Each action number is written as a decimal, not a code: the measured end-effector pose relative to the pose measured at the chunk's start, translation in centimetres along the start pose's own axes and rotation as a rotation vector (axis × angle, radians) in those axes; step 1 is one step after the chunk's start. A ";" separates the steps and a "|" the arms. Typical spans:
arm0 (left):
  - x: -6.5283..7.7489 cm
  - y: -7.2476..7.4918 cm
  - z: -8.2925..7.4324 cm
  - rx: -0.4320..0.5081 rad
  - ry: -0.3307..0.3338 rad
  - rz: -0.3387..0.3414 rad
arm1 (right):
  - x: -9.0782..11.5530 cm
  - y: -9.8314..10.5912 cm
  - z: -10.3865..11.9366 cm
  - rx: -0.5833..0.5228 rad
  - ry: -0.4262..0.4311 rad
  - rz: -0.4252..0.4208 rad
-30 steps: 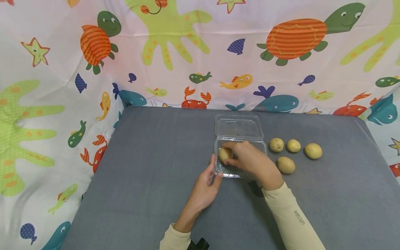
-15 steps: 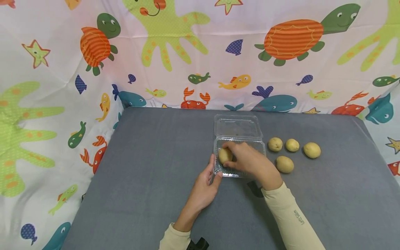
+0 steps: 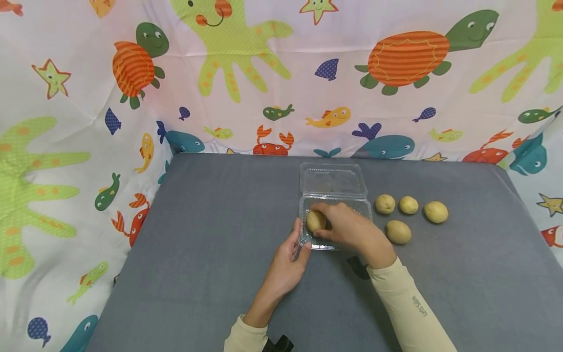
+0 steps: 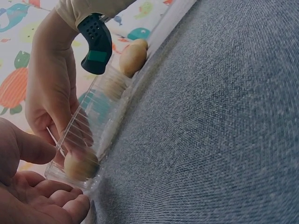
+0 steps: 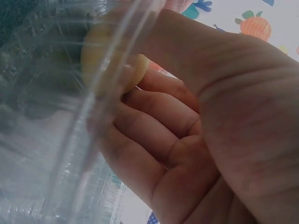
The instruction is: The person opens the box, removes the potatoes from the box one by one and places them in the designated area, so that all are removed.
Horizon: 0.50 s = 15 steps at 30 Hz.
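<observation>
A clear plastic clamshell container (image 3: pixel 352 240) lies on the grey cloth with its lid (image 3: pixel 333 180) folded back, away from the person. My right hand (image 3: pixel 354 227) reaches down into the left part of its base and grips a potato (image 3: pixel 315 221) between thumb and fingers. Through the clear wall, the left wrist view shows this potato (image 4: pixel 80 165) low at the container's end. My left hand (image 3: pixel 283 268) holds the front left corner of the base, thumb at the front and fingers along the left side. The right wrist view has the potato (image 5: pixel 110 60) partly behind the plastic rim.
Right of the container lie several loose potatoes, among them a nearer one (image 3: pixel 399 232), a small one (image 3: pixel 408 205) and one farthest right (image 3: pixel 436 212). A cloth backdrop (image 3: pixel 246 117) with sea-animal prints rises behind the table and along its left side.
The view has shifted slightly. Both hands keep their places at the container, and the right hand still holds the potato inside it.
</observation>
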<state>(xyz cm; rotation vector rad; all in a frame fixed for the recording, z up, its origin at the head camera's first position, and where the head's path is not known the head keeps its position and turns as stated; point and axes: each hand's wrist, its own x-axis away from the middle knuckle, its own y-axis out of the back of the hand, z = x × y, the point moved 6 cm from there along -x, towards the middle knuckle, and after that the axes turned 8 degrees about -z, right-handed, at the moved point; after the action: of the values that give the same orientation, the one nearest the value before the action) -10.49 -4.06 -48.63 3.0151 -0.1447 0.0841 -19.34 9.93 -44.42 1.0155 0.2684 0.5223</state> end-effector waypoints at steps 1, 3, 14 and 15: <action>0.0 0.0 0.0 0.003 0.001 0.000 | 0.0 -0.1 0.0 0.000 -0.002 0.003; 0.0 0.0 0.0 0.004 -0.002 0.001 | 0.0 -0.1 0.0 0.002 -0.006 0.003; 0.0 0.0 0.0 0.005 -0.007 -0.003 | 0.2 0.0 0.1 -0.001 0.024 -0.017; 0.0 0.0 0.0 0.005 -0.007 -0.003 | 0.2 0.0 0.1 -0.002 0.029 -0.017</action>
<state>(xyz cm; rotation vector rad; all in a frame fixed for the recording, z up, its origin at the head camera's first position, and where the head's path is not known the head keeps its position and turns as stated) -10.46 -4.08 -48.62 3.0210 -0.1405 0.0730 -19.08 9.93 -44.36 1.0032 0.3015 0.5219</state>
